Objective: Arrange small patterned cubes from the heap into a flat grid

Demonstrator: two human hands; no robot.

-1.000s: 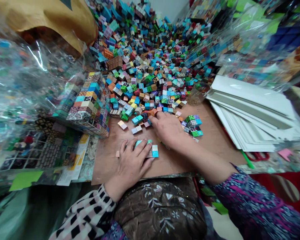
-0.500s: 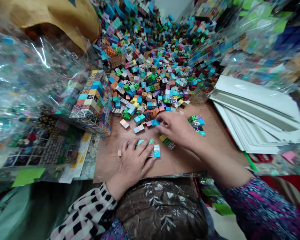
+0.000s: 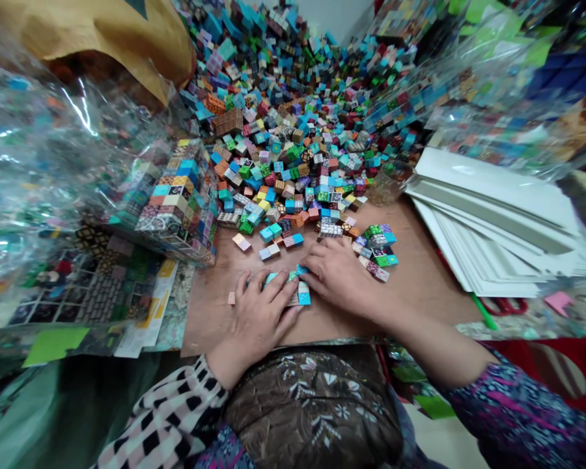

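My left hand (image 3: pixel 261 312) lies flat, fingers spread, on a small cluster of patterned cubes (image 3: pixel 303 294) on the brown board (image 3: pixel 410 286). My right hand (image 3: pixel 339 273) rests right beside it, fingers curled down at the cluster's edge next to a blue cube (image 3: pixel 301 269). What its fingertips grip is hidden. A small group of green, blue and patterned cubes (image 3: pixel 378 247) lies just right of that hand. A huge heap of coloured cubes (image 3: pixel 293 137) rises behind the board.
A clear plastic pack of stacked cubes (image 3: pixel 176 202) stands at the left. White cardboard sheets (image 3: pixel 493 221) are piled at the right. Crinkled plastic bags (image 3: pixel 34 163) of cubes fill both sides. Printed sheets (image 3: pixel 92 293) lie at the lower left.
My right hand drew back from the loose cubes near the heap and came down to the cluster under my left hand. The left hand stayed put.
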